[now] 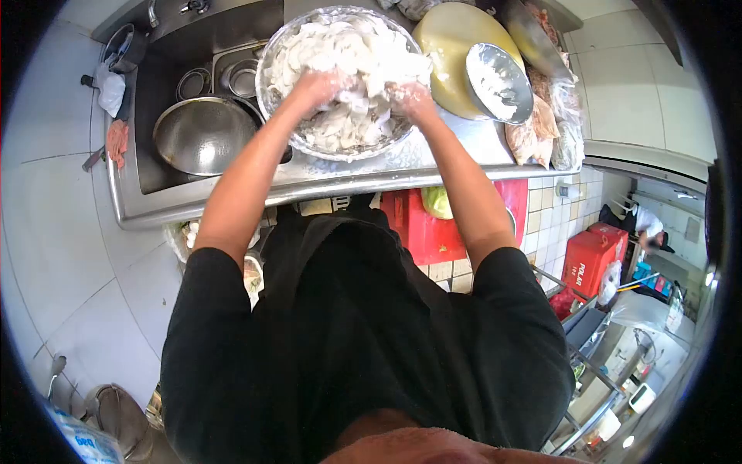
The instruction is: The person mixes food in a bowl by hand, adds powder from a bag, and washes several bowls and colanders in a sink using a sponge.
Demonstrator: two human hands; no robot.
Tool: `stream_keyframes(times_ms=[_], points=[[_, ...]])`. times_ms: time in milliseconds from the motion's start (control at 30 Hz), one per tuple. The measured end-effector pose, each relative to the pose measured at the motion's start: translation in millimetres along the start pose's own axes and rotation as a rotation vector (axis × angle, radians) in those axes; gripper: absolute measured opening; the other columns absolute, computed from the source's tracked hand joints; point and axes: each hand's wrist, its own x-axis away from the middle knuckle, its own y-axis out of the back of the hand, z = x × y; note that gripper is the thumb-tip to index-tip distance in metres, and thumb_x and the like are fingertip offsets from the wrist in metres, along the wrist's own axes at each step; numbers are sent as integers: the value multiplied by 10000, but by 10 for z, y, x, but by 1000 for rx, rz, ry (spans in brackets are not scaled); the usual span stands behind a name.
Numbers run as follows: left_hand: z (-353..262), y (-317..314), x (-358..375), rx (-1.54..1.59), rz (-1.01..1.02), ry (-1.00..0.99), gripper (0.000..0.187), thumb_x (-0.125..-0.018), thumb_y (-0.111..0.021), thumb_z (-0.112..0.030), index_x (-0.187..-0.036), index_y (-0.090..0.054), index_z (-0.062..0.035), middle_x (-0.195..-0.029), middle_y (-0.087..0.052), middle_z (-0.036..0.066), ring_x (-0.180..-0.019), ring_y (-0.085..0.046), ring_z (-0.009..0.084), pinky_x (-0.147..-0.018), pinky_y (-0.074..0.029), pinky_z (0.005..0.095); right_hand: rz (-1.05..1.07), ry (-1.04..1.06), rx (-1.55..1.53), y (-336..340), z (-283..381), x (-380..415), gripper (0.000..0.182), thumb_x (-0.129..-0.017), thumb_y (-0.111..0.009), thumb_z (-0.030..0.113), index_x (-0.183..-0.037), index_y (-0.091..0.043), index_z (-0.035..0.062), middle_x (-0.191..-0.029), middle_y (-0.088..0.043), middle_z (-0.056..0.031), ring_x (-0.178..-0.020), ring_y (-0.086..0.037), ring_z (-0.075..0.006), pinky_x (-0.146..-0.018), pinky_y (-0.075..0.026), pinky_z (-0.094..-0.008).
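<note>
A large round metal bowl (272, 106) on the steel counter is heaped with pale, flat pieces (352, 50) coated in white powder or batter. Both hands are down in this heap. My left hand (323, 87), smeared white, curls into the pieces left of the middle. My right hand (412, 99) grips coated pieces at the bowl's right side. Pieces hide most of the fingertips. Just right of the bowl, a smaller metal bowl (495, 81) with white residue rests tilted on a round yellowish board or lid (452, 39).
On the left is a sink with a big upturned-looking metal basin (202, 138) and small round pans (243, 77). Bags of food (533, 127) line the counter's right end. Below sits a red crate (417, 232). Another person (648, 223) is far right, near a red POLAR cooler (589, 263).
</note>
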Motion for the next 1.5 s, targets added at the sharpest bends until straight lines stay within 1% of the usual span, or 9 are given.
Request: stream_keyframes(times_ms=[133, 233, 467, 667, 833, 1067, 1167, 1333, 1500], points=[[-288, 584, -67, -261, -13, -141, 466, -855, -451, -463, -1042, -644, -82, -979, -651, 177, -876, -629, 296, -800, -481, 386, -317, 284, 608, 62, -327, -276, 311, -795, -541, 260, -1073, -609, 141, -1105, -612, -104, -1029, -556, -315, -891, -442, -428], [-461, 801, -60, -281, 170, 47, 477, -870, -405, -444, -1023, -644, -61, -989, -647, 184, -898, -624, 305, -797, -479, 394, 83, -4, 199, 463, -21, -516, 369, -776, -559, 307, -1109, -583, 150, -1122, -598, -136, -1072, -529, -334, -916, -425, -457], [61, 187, 231, -419, 181, 122, 500, -853, -415, -482, -1086, -629, -94, -1102, -593, 224, -1012, -579, 362, -881, -456, 387, 709, 285, 579, 847, 519, -359, 279, -854, -447, 224, -948, -640, 45, -947, -625, -201, -976, -568, -359, -862, -464, -412], [538, 46, -5, -228, 397, 149, 466, -841, -466, -432, -1088, -623, -69, -1122, -588, 219, -981, -580, 356, -823, -461, 371, 880, 68, 565, 258, 572, -6, 265, -833, -481, 251, -994, -650, 126, -1020, -609, -187, -1044, -563, -328, -873, -464, -418], [683, -127, -96, 418, 370, 233, 569, -825, -545, -507, -1160, -586, -49, -1065, -632, 158, -925, -593, 234, -793, -462, 339, 475, 129, -6, -648, 276, -109, 318, -832, -512, 263, -1092, -624, 117, -1128, -589, -179, -1057, -560, -322, -853, -486, -382], [732, -402, -33, 480, 257, 236, 475, -830, -561, -421, -1122, -625, -53, -1021, -641, 109, -807, -584, 180, -711, -469, 295, 19, -251, -981, -1207, 249, -312, 374, -812, -593, 259, -1132, -592, 67, -1101, -620, -101, -997, -571, -271, -903, -448, -372], [239, -151, 134, 596, 191, 280, 406, -834, -552, -368, -1055, -656, -43, -992, -649, 97, -777, -577, 162, -679, -468, 291, -114, 146, -239, -1309, 59, -367, 347, -843, -526, 296, -1087, -620, 68, -1124, -607, -118, -1050, -553, -276, -926, -435, -391], [180, 164, -106, -48, -22, -124, 526, -847, -397, -523, -1114, -609, -122, -1103, -609, 160, -1002, -572, 347, -881, -434, 376, 142, 67, 240, -342, 523, -367, 357, -835, -497, 294, -1121, -607, 110, -1173, -574, -138, -1120, -517, -280, -943, -416, -413], [-160, 444, 23, -214, 141, 67, 466, -816, -445, -442, -1036, -639, -80, -1071, -615, 198, -982, -590, 342, -856, -455, 403, 258, 116, 465, 873, 922, -543, 229, -785, -576, 281, -850, -683, 89, -1091, -604, -126, -1093, -516, -279, -921, -428, -413]])
